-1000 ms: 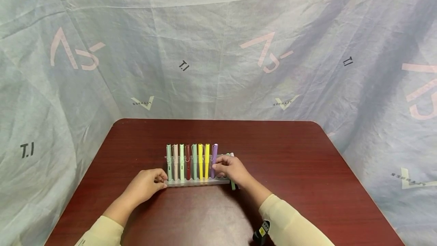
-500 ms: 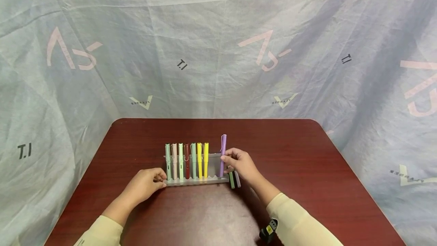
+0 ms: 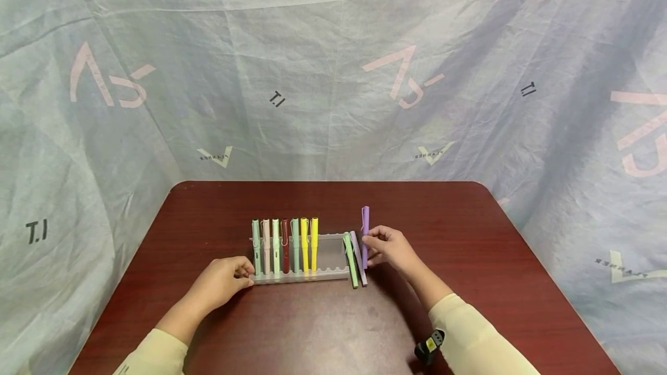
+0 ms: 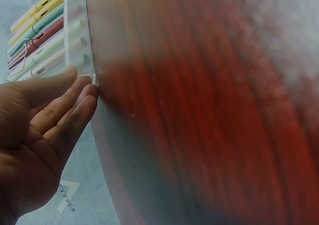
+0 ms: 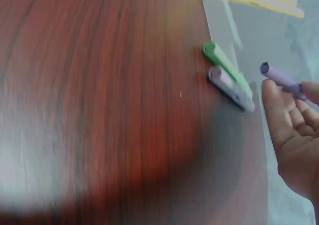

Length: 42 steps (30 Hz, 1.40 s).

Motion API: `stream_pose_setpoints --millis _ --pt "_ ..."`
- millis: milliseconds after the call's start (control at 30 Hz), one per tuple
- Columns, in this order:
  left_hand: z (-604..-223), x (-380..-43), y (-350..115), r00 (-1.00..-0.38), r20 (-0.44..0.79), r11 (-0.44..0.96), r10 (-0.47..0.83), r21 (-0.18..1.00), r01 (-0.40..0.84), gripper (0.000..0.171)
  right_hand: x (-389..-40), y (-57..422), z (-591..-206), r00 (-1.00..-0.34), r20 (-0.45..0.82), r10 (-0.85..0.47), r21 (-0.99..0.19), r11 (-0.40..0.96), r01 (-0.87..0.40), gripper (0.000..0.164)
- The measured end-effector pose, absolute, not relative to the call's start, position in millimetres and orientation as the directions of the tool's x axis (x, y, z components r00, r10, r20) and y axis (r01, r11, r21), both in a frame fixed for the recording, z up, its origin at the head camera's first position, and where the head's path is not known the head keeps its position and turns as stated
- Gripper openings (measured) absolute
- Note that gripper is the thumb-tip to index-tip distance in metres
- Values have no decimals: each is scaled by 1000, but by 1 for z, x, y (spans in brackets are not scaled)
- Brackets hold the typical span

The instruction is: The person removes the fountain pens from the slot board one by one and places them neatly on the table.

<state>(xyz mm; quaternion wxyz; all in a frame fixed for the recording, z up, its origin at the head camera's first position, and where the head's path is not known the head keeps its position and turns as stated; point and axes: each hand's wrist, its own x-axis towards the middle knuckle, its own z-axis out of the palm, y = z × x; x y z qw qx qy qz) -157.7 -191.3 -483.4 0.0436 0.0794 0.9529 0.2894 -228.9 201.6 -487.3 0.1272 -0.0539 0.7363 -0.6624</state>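
My right hand (image 3: 393,249) pinches a purple pen (image 3: 365,236) with a clip, held nearly upright just right of the clear pen rack (image 3: 332,253). In the right wrist view the pen's dark end (image 5: 265,68) points out past the fingers. At the rack's left front corner my left hand (image 3: 229,275) grips its edge between thumb and fingers. Several pens stand in a row in the rack's left part, among them a dark red pen (image 3: 286,247) and a yellow pen (image 3: 315,245). The slots to their right hold no pens.
A green pen (image 3: 351,260) and a pale lilac pen (image 3: 359,259) lie side by side, slanted, at the rack's right end. All this is on a dark red wooden table (image 3: 495,282). Printed grey cloth (image 3: 333,74) hangs behind and at both sides.
My right hand has lifted the purple pen out of the rack and carried it right, past the rack's end and the two slanted pens. My left hand stays at the rack's corner.
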Motion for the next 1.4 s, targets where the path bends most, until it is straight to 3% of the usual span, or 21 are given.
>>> stream_pose_setpoints --millis 600,1133,1400 --pt "-482 -158 -191 -984 -37 818 176 562 126 13 -224 207 -498 -944 -286 -162 -832 532 161 14" --pt "-482 -156 -190 -983 -48 816 177 566 119 12 -223 194 -495 -950 -290 -112 -801 572 177 13" --pt "-481 -158 -191 -983 -46 816 179 565 122 12 -224 194 -496 -950 -289 -120 -810 559 176 21"
